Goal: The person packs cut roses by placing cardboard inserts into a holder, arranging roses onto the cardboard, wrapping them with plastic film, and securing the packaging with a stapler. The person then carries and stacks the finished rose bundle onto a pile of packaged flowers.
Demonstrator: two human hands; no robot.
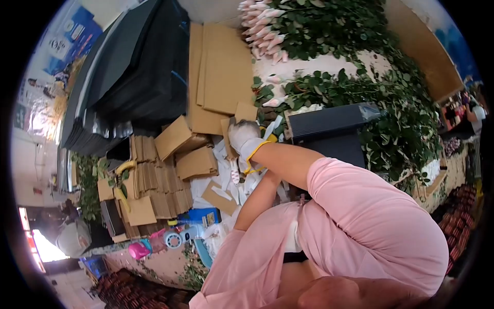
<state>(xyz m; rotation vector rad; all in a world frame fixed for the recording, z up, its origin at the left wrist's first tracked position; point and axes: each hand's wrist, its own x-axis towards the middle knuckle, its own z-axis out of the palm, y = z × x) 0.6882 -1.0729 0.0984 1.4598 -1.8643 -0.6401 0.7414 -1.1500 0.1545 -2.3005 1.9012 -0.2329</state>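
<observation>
My right hand (244, 134), in a whitish glove with a yellow cuff, reaches to the middle of the bench. Its fingers are curled at a narrow brown cardboard piece (227, 138) and seem to hold it. My left forearm (261, 198) runs up beneath my right forearm, which hides my left hand. Below the gloved hand lie white paper strips (219, 154) and a small pink-and-white patterned item (235, 171). A dark ridged box (329, 122) is just right of the gloved hand.
Flat cardboard sheets (224, 67), folded cardboard stacks (154, 180) and tall black sheets (139, 67) stand at the left. Leafy stems (329, 90) and wrapped pale pink flower heads (263, 31) lie at the top and right. A blue box (206, 216) and pink bottle (141, 249) sit lower left.
</observation>
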